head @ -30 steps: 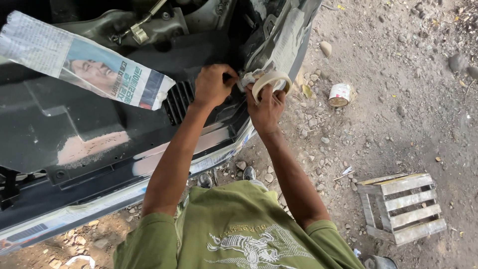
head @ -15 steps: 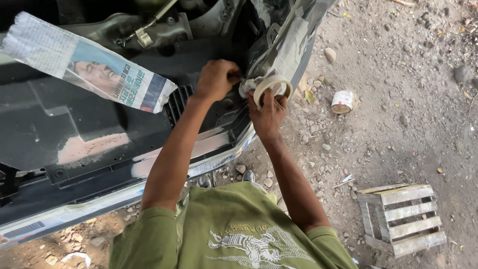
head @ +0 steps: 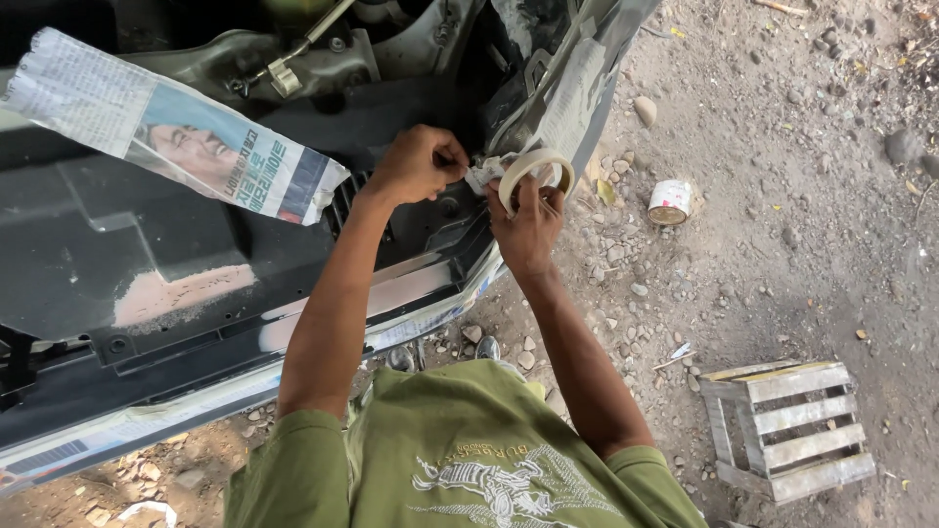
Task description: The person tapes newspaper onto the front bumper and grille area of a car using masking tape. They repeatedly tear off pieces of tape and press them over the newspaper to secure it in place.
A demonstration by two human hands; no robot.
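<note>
Tape roll (head: 535, 176) sits at the centre of the work, just above the middle of the view, beside the corner of the dark car front (head: 196, 254). The right hand (head: 528, 230) holds the roll from below, at its 6 o'clock side, with fingers closed around the ring. The left hand (head: 416, 164) lies at 9 o'clock from the roll, curled into a narrow pinch on the loose tape end (head: 481, 174), which runs between the two hands. Both hands rest against the car front next to the black grille slats (head: 344, 200).

Newspaper sheet (head: 166, 132) covers part of the car front at 10 o'clock from the hands. A second strip of paper (head: 567, 98) lies along the body edge at 12 o'clock from the roll.

A small tin can (head: 669, 201) stands on the gravel ground (head: 782, 196) at 3 o'clock from the roll, well apart. A wooden crate (head: 782, 416) lies at 5 o'clock.
</note>
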